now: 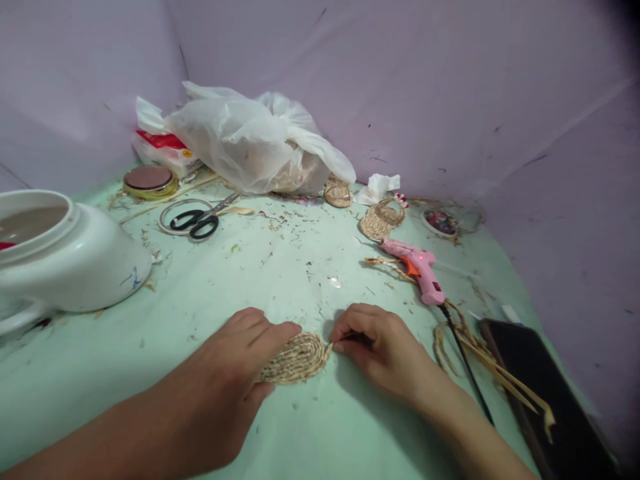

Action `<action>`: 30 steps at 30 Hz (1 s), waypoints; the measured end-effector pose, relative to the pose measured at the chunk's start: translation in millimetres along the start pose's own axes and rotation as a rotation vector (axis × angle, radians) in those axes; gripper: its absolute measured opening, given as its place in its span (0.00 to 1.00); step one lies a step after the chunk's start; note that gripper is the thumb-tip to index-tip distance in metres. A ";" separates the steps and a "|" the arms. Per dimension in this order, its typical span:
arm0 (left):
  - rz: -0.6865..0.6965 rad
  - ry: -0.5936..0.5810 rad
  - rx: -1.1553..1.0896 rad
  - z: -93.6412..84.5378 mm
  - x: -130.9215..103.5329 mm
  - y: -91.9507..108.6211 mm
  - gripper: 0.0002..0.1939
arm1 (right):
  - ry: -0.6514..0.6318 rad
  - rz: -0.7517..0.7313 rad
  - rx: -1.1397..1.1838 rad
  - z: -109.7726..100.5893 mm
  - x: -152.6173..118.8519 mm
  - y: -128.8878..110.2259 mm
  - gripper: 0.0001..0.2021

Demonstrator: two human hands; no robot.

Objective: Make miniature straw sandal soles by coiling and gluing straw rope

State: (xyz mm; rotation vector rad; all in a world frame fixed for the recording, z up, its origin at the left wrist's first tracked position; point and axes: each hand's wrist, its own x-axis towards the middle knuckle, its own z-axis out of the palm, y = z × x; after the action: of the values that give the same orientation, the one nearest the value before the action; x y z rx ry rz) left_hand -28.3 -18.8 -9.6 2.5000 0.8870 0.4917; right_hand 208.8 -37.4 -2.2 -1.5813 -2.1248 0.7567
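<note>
A flat oval coil of braided straw (pixel 300 359) lies on the pale green table near the front. My left hand (pixel 240 363) grips its left end, with the thumb at the near edge and the fingers over the far edge. At the coil's right end, my right hand (pixel 375 340) pinches the short straw end between thumb and fingertips. To the right, a pink glue gun (pixel 417 267) lies on its side, its black cord running toward the front. Beside the cord are loose braided straw strands (pixel 465 340).
Scissors (pixel 203 220) and a round tin (pixel 150 180) lie at the back left. A white pot (pixel 100 260) stands at the left edge. Behind are a plastic bag (pixel 250 143) and small woven pieces (pixel 383 219). A phone (pixel 545 393) lies at the right.
</note>
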 end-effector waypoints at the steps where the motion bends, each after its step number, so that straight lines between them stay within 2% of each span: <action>1: 0.005 0.003 0.013 0.3 -0.3 0.0 0.28 | 0.006 0.030 -0.013 0.9 1.4 -2.4 0.09; 4: 0.016 0.023 0.028 1.6 -2.1 -0.5 0.29 | 0.070 0.055 -0.037 6.6 2.6 -6.8 0.11; 7: 0.008 0.047 0.040 4.2 -4.7 -2.5 0.31 | 0.135 -0.044 -0.062 10.7 1.6 -5.2 0.11; 12: -0.049 -0.003 0.051 8.2 -7.5 -1.1 0.32 | 0.197 -0.172 -0.181 9.7 3.3 -1.7 0.10; 17: -0.153 -0.017 0.000 6.7 -5.4 5.5 0.33 | 0.256 -0.057 -0.265 14.0 0.0 -7.9 0.05; 20: -0.179 -0.063 -0.056 2.8 -2.2 5.3 0.31 | 0.213 0.019 -0.177 15.4 -8.0 -12.6 0.07; 22: -0.184 -0.097 -0.088 -0.1 -0.7 4.3 0.30 | 0.190 0.029 -0.113 13.9 -15.0 -14.9 0.10; 25: -0.194 -0.137 -0.108 -3.1 0.3 3.7 0.29 | 0.251 0.032 -0.180 12.9 -25.7 -17.5 0.10; 28: -0.204 -0.144 -0.112 -3.9 0.8 4.5 0.30 | 0.280 0.037 -0.245 19.4 -32.7 -19.8 0.11; 30: -0.202 -0.144 -0.119 -4.0 1.4 5.5 0.30 | 0.273 0.026 -0.202 26.2 -33.9 -21.1 0.13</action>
State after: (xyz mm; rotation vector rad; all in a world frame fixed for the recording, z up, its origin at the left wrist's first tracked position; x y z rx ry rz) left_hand -26.4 -20.6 -3.2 2.2763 1.0086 0.2853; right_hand 187.4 -79.4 -9.1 -1.7061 -2.0327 0.3170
